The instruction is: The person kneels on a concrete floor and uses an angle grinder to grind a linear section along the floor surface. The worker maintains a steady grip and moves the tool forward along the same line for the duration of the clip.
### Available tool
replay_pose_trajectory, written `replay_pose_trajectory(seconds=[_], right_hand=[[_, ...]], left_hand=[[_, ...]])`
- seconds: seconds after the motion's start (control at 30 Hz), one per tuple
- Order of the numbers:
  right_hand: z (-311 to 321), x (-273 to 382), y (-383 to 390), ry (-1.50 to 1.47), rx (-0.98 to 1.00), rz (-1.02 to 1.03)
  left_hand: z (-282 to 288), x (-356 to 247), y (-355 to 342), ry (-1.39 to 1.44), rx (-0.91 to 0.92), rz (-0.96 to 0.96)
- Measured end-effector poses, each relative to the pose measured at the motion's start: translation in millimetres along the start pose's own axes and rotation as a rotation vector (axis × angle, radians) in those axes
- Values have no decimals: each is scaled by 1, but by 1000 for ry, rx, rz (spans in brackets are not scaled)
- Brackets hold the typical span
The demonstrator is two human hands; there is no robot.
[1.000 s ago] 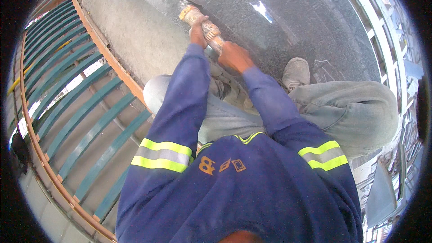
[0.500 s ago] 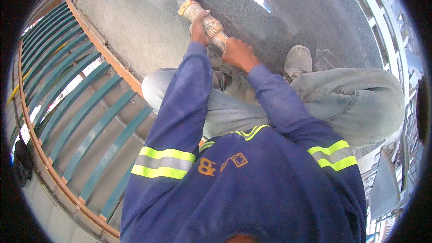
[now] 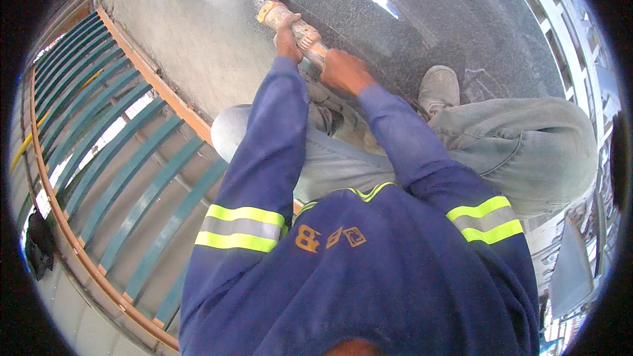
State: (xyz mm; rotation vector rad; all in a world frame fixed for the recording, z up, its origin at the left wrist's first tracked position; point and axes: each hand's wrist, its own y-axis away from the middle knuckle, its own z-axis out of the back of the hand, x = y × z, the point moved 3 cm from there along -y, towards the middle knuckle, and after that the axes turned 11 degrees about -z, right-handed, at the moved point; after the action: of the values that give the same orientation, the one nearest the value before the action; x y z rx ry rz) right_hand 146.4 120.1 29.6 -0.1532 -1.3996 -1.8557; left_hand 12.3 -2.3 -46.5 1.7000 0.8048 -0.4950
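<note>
A dusty angle grinder [image 3: 308, 37] with orange parts lies slantwise between my two hands, its head toward the upper left. My left hand [image 3: 288, 39] is wrapped round the front of its body, just behind the head. Farther back, my right hand [image 3: 345, 71] grips the rear end. The grinder's head meets the dark grey slab surface [image 3: 343, 6], along a line where dark grey borders a paler, dusty strip. The disc itself is mostly hidden from view.
On the left stands a railing [image 3: 148, 201] with teal bars and orange-brown edges. My bent legs in pale dusty trousers [image 3: 527, 145] lie below the grinder, with a dusty shoe [image 3: 438, 87] to the right. A light metal frame [image 3: 560, 33] curves along the right.
The grinder and both hands have shifted slightly left, with the grip unchanged. The railing sits a little differently in the picture.
</note>
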Motion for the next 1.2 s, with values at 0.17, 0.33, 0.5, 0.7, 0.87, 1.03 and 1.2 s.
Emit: replay_pose_trajectory(seconds=[0.17, 0.33, 0.5, 0.7, 0.87, 1.03, 1.2], right_hand=[[0, -2, 5, 6, -2, -16], [3, -4, 23, 12, 32, -36], [8, -7, 36, 8, 41, -64], [7, -7, 33, 11, 34, -55], [4, -5, 21, -3, 28, -38], [-2, -6, -1, 14, -11, -32], [-1, -5, 9, 40, 4, 33]], left_hand=[[-5, 2, 10, -34, -16, -4], [-5, 4, 24, -12, 7, 5], [-22, 4, 47, -11, -42, 2], [-13, 6, 39, -26, -23, 17], [-2, 8, 19, -26, 10, 4], [-11, 3, 11, -42, -30, 3], [-6, 5, 16, -18, -49, 39]])
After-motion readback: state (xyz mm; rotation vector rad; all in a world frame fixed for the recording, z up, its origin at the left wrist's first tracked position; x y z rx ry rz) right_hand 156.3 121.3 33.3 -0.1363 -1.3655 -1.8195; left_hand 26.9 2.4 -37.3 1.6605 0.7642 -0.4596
